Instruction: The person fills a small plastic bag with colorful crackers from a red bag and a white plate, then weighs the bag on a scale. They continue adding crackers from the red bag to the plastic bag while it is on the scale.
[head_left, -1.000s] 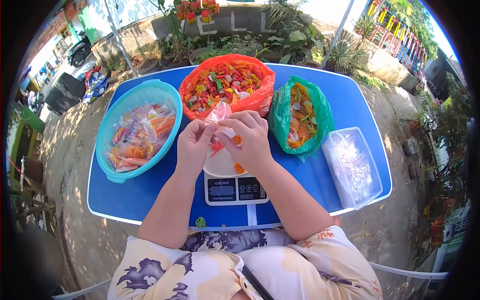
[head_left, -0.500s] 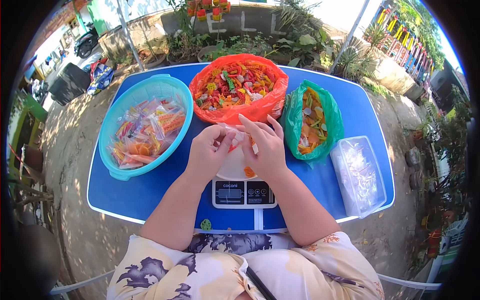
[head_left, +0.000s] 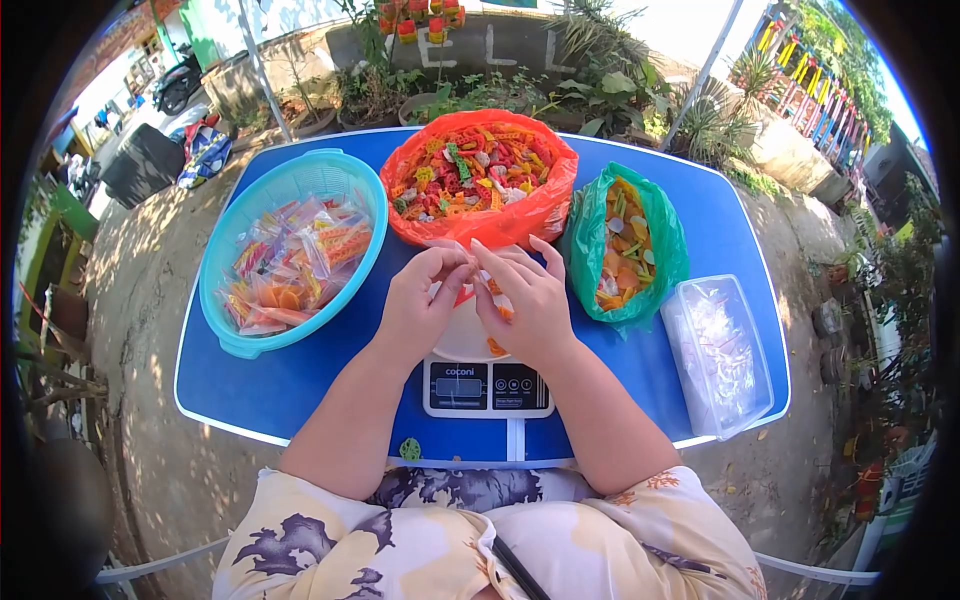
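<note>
My left hand (head_left: 420, 298) and my right hand (head_left: 527, 305) meet fingertip to fingertip, both closed in a pinch at the top of a small clear plastic bag (head_left: 494, 288). Red and orange snack pieces show in the bag, mostly covered by my fingers. Directly below is a white kitchen scale (head_left: 489, 388) with a pale round dish (head_left: 462, 340) on it. An orange cracker (head_left: 496, 347) shows at the dish's right side, partly behind my right hand.
A turquoise basket (head_left: 228, 340) of filled packets stands left. Behind my hands sits a red bag (head_left: 480, 228) of colourful crackers; right of it, a green bag (head_left: 670, 262) of yellow-orange ones. A clear box (head_left: 718, 355) holds plastic bags. A green cracker (head_left: 410, 449) lies near the blue table's (head_left: 300, 400) front edge.
My fingertips have drawn closer together along the top of the small bag, and my right fingers are bent further inward. The surrounding containers stay where they were.
</note>
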